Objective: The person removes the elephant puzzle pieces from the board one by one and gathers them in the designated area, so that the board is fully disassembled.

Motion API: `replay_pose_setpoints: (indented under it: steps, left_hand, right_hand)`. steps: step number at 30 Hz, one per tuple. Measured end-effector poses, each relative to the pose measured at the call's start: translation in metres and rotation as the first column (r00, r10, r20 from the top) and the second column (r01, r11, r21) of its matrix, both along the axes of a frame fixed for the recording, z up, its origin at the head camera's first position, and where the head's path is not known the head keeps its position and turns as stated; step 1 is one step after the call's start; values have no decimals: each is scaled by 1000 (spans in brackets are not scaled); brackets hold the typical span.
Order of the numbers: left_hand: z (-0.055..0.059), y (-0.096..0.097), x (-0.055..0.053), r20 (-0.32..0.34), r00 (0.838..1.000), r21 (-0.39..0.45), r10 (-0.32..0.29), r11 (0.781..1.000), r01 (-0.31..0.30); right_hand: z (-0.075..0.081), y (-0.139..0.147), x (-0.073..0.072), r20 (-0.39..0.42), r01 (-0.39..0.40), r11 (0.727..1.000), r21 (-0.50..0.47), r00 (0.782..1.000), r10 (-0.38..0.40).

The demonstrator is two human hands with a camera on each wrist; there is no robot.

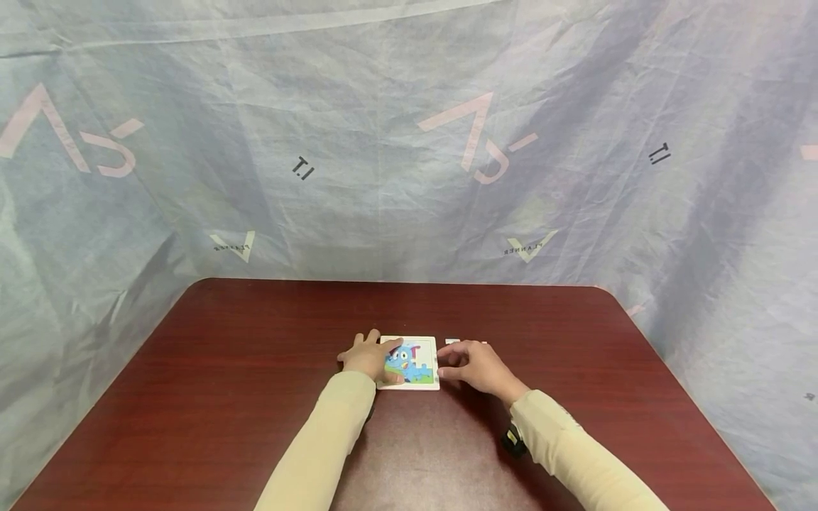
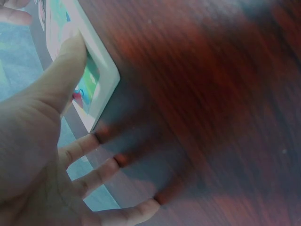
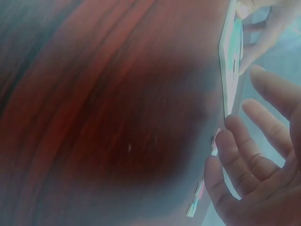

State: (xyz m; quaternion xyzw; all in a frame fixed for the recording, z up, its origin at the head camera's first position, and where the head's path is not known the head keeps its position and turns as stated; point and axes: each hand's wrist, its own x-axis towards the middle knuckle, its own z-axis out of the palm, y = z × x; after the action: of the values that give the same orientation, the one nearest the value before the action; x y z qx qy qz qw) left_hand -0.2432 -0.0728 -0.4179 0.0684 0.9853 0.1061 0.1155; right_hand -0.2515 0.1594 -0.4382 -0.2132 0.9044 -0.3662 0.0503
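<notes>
A white-framed jigsaw puzzle [image 1: 437,363] with a blue cartoon animal lies flat near the middle of the table, with a blank white patch in its picture's right part. Across its left side reaches my left hand [image 1: 366,357], the thumb [image 2: 73,52] resting on the picture and the other fingertips touching the tabletop beyond the frame. At the right edge is my right hand [image 1: 478,365], fingers loosely bent and spread from the thumb. No piece shows between its fingers [image 3: 240,162] in the right wrist view.
Loose flat puzzle pieces [image 1: 451,341] lie just right of the frame, partly hidden behind the right hand. The dark red wooden table [image 1: 255,397] extends around both forearms. A grey printed cloth [image 1: 383,213] hangs behind and beside it.
</notes>
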Motion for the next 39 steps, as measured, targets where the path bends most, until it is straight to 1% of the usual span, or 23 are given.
replay_pose_setpoints:
  steps: [5, 13, 16, 18, 23, 26, 32, 39]
  left_hand:
    - [0, 1, 0, 1, 1000, -1, 4, 1000, -4]
    - [-5, 0, -4, 4, 1000, -4, 2, 1000, -2]
    - [-7, 0, -5, 5, 1000, -3, 3, 1000, -3]
    - [-7, 0, -5, 3, 1000, -3, 2, 1000, -2]
    - [-7, 0, -5, 3, 1000, -5, 1, 1000, -1]
    - [-6, 0, -5, 4, 1000, -8, 3, 1000, -3]
    - [-5, 0, -5, 13, 1000, -18, 5, 1000, -4]
    - [1, 0, -4, 35, 999, -5, 12, 1000, -12]
  right_hand:
    - [-1, -7, 1, 30, -8, 1000, -23, 1000, 9]
    - [-2, -16, 3, 20, -38, 999, 7, 999, 38]
    - [-4, -19, 2, 10, -40, 999, 18, 999, 40]
    - [-4, -21, 1, -10, -43, 999, 32, 999, 43]
    - [-5, -24, 1, -58, -54, 996, 74, 997, 58]
    - [-5, -25, 0, -65, -59, 994, 87, 996, 64]
    - [-5, -27, -2, -68, -40, 994, 106, 997, 48]
    - [-3, -30, 2, -62, 3, 997, 72, 998, 1]
